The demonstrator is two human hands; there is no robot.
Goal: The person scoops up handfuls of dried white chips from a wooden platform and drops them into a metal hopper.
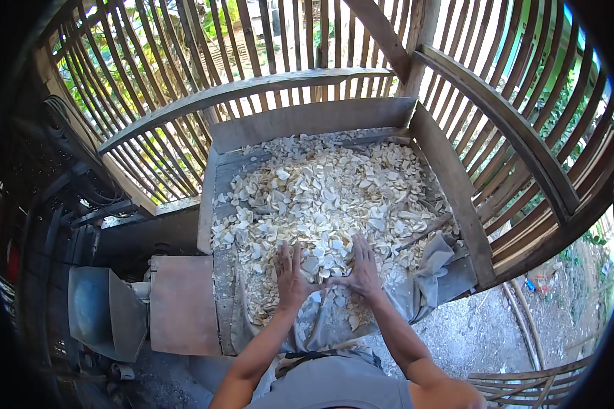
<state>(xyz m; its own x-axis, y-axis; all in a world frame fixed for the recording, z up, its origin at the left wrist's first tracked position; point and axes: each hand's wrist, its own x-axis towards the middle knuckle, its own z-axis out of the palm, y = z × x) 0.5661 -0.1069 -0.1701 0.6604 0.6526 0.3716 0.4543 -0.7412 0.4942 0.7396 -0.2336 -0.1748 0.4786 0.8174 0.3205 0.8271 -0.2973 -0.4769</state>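
A broad heap of pale, thin dried slices (334,184) fills a wooden bin (307,121) in front of me; their exact kind I cannot tell. At the near side of the heap, my left hand (293,281) lies palm down against the slices, fingers stretched forward and thumb pointing right. To its right, my right hand (363,273) is spread the same way, its thumb pointing left. Loose slices show between the two hands, and neither hand grips anything. Under the near slices lies a rumpled grey cloth (430,273), bunched up at the bin's right corner.
Left of the bin stands a machine with a metal hopper (106,310) and a flat reddish-brown panel (182,305). Wooden slat walls (252,48) enclose the far and right sides. Coiled cable (65,123) hangs at the left. Poles (523,320) lie on the ground at the right.
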